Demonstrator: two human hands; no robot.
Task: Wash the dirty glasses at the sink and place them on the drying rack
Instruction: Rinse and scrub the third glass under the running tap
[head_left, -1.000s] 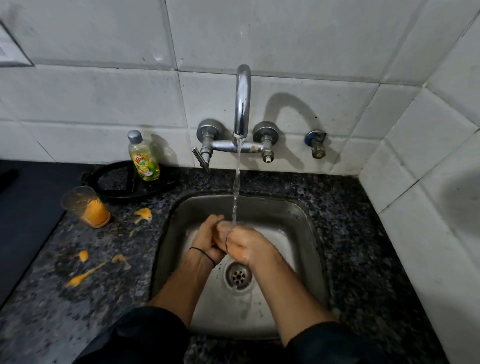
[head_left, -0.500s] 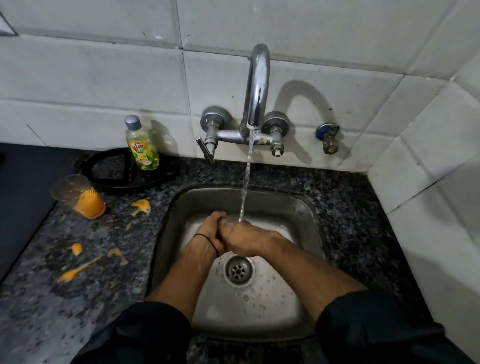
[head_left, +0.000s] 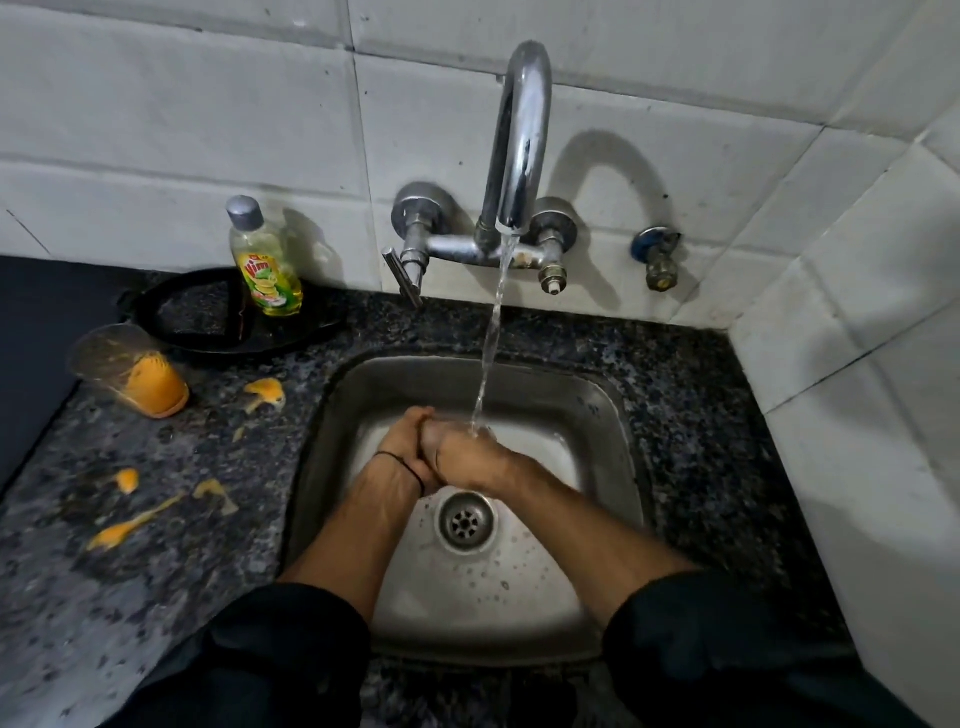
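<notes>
Under running water (head_left: 491, 338), left hand (head_left: 402, 449) and right hand (head_left: 467, 457) clasp, palms hidden

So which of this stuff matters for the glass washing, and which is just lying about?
For the job:
glass with orange residue, on the counter
sink
running tap
soap bottle
left hand and right hand, pressed together under the stream

Lying about:
black tray
orange spills
spare valve
</notes>
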